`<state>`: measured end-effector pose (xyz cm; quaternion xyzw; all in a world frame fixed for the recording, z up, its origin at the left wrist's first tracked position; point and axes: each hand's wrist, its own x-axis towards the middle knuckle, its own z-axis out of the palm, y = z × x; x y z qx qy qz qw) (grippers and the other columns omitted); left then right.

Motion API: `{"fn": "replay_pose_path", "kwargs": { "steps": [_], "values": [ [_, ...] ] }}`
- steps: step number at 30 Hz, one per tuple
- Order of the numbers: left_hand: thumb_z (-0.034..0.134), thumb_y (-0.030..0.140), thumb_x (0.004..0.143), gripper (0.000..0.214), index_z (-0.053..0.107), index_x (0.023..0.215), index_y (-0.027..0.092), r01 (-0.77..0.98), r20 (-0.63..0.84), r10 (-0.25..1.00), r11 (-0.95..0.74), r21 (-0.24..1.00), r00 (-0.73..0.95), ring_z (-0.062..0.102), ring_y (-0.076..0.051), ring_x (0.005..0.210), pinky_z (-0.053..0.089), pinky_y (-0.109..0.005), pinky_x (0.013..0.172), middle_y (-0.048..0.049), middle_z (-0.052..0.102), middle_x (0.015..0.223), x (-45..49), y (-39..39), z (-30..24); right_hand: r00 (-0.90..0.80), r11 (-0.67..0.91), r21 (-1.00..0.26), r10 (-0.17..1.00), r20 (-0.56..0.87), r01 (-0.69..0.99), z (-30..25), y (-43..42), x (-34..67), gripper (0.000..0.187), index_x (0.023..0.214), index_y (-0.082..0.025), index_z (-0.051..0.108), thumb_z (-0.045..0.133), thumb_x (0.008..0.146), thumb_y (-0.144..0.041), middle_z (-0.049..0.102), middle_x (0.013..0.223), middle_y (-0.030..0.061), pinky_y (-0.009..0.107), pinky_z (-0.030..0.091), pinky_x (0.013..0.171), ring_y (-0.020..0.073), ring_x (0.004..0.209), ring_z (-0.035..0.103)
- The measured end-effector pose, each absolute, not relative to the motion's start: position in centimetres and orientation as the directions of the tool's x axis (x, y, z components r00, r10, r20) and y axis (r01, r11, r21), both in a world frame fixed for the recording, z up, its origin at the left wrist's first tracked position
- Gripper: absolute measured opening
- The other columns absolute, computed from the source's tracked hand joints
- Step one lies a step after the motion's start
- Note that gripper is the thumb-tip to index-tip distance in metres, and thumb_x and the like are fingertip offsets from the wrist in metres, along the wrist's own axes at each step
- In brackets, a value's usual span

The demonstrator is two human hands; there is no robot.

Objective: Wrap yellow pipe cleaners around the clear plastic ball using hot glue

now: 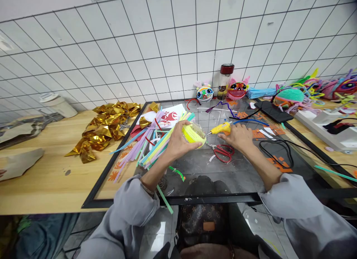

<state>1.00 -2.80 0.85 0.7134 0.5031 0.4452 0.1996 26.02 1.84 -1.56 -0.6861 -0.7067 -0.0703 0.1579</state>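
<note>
on the glass pane, left hand grips a fuzzy yellow ball, right hand loosely open.

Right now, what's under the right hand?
The right hand rests on a yellow glue gun, nozzle pointing at the yellow ball the left hand holds. Red scissors lie just below. The gun's handle is covered.

The right hand covers the rear of the yellow glue gun, so its grip there is hidden. The left hand hides much of the yellow ball, perhaps wrapped pipe cleaners. The jar's contents are too small to tell.
</note>
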Motion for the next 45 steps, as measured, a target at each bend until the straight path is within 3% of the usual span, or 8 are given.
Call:
{"fn": "replay_pose_path", "kwargs": {
  "steps": [4, 8, 11, 14, 18, 21, 32, 45],
  "values": [
    [0.086, 0.032, 0.058, 0.071, 0.047, 0.115, 0.02, 0.55, 0.401, 0.912, -0.378, 0.745, 0.083, 0.057, -0.029, 0.118, 0.047, -0.045, 0.103, -0.0064, 0.057, 0.12, 1.0, -2.7, 1.0, 0.082, -0.007, -0.278, 0.962, 0.26, 0.96, -1.6, 2.6, 26.0, 0.025, 0.079, -0.015, 0.069, 0.074, 0.075, -0.04, 0.071, 0.096, 0.0227, 0.049, 0.048, 0.076, 0.0402, 0.094, 0.066],
    [0.085, 0.034, 0.058, 0.072, 0.047, 0.117, 0.021, 0.525, 0.374, 0.922, -0.368, 0.767, 0.1, 0.057, -0.028, 0.117, 0.046, -0.046, 0.103, -0.0061, 0.058, 0.12, 0.8, -2.5, 0.6, 0.139, -0.049, -0.347, 0.961, 0.239, 0.937, -0.7, 3.1, 26.6, 0.024, 0.082, -0.016, 0.071, 0.067, 0.076, -0.039, 0.068, 0.077, 0.0149, 0.041, 0.045, 0.065, 0.032, 0.075, 0.066],
    [0.086, 0.036, 0.058, 0.073, 0.047, 0.117, 0.021, 0.507, 0.353, 0.93, -0.354, 0.786, 0.103, 0.057, -0.028, 0.116, 0.047, -0.046, 0.102, -0.007, 0.058, 0.121, 0.8, -2.5, 0.4, 0.225, -0.011, -0.478, 0.892, 0.393, 0.878, 0.1, 3.0, 26.9, 0.031, 0.089, -0.015, 0.069, 0.065, 0.074, -0.042, 0.069, 0.084, 0.0136, 0.039, 0.047, 0.068, 0.0287, 0.078, 0.065],
    [0.087, 0.035, 0.057, 0.074, 0.048, 0.118, 0.02, 0.49, 0.347, 0.932, -0.353, 0.797, 0.107, 0.057, -0.029, 0.117, 0.046, -0.047, 0.102, -0.0078, 0.06, 0.122, 0.9, -2.5, 0.4, 0.301, 0.153, -0.602, 0.755, 0.583, 0.784, 0.6, 2.3, 26.6, 0.039, 0.096, -0.016, 0.065, 0.068, 0.07, -0.044, 0.069, 0.089, 0.0121, 0.039, 0.049, 0.071, 0.0264, 0.078, 0.063],
    [0.088, 0.033, 0.058, 0.071, 0.049, 0.116, 0.021, 0.481, 0.376, 0.916, -0.394, 0.783, 0.137, 0.058, -0.03, 0.118, 0.046, -0.047, 0.102, -0.0081, 0.061, 0.122, 1.0, -2.5, 0.5, 0.157, 0.358, -0.494, 0.663, 0.732, 0.792, 0.7, 0.7, 25.4, 0.033, 0.098, -0.022, 0.062, 0.067, 0.074, -0.044, 0.069, 0.092, 0.0105, 0.04, 0.05, 0.072, 0.0258, 0.08, 0.062],
    [0.089, 0.033, 0.058, 0.069, 0.05, 0.115, 0.023, 0.488, 0.409, 0.899, -0.43, 0.759, 0.156, 0.059, -0.029, 0.115, 0.047, -0.047, 0.102, -0.0076, 0.061, 0.122, 1.0, -2.4, 0.5, 0.093, 0.412, -0.432, 0.629, 0.772, 0.802, 0.7, -0.2, 24.7, 0.025, 0.094, -0.024, 0.06, 0.064, 0.08, -0.044, 0.068, 0.089, 0.0091, 0.039, 0.049, 0.07, 0.025, 0.078, 0.062],
    [0.09, 0.034, 0.06, 0.07, 0.051, 0.117, 0.023, 0.493, 0.446, 0.873, -0.482, 0.724, 0.2, 0.059, -0.03, 0.118, 0.046, -0.049, 0.105, -0.0091, 0.06, 0.125, 1.0, -2.5, 0.3, 0.045, 0.475, -0.379, 0.576, 0.816, 0.794, 0.6, -0.8, 24.1, 0.022, 0.091, -0.023, 0.055, 0.067, 0.081, -0.039, 0.065, 0.085, 0.0076, 0.037, 0.048, 0.068, 0.0239, 0.077, 0.061],
    [0.089, 0.032, 0.06, 0.068, 0.05, 0.116, 0.022, 0.464, 0.433, 0.879, -0.474, 0.749, 0.2, 0.058, -0.031, 0.12, 0.045, -0.049, 0.106, -0.0099, 0.059, 0.126, 1.1, -2.6, 0.4, 0.014, 0.475, -0.362, 0.592, 0.806, 0.802, 0.5, -0.8, 24.2, 0.02, 0.091, -0.024, 0.055, 0.067, 0.084, -0.039, 0.066, 0.086, 0.0077, 0.036, 0.047, 0.069, 0.0237, 0.078, 0.061]
  ]
}}
